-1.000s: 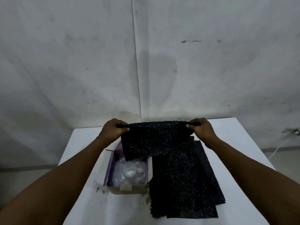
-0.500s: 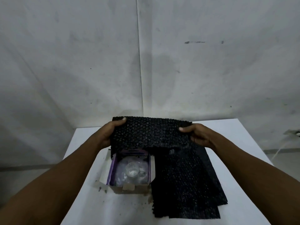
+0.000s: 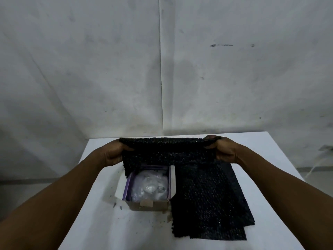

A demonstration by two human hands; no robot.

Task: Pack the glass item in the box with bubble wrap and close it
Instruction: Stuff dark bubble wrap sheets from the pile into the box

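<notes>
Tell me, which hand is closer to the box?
Left. The left hand holds the black wrap just above the box's far left corner. The right hand holds the wrap's other end, off past the box's right side.

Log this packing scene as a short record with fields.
left hand: grips left end of the held wrap
right hand: grips its right end
held wrap: black, stretched above the box's far side
box: open, flaps out, on the table
glass: inside box, on clear wrap
spare wrap: black, flat, right of the box
</notes>
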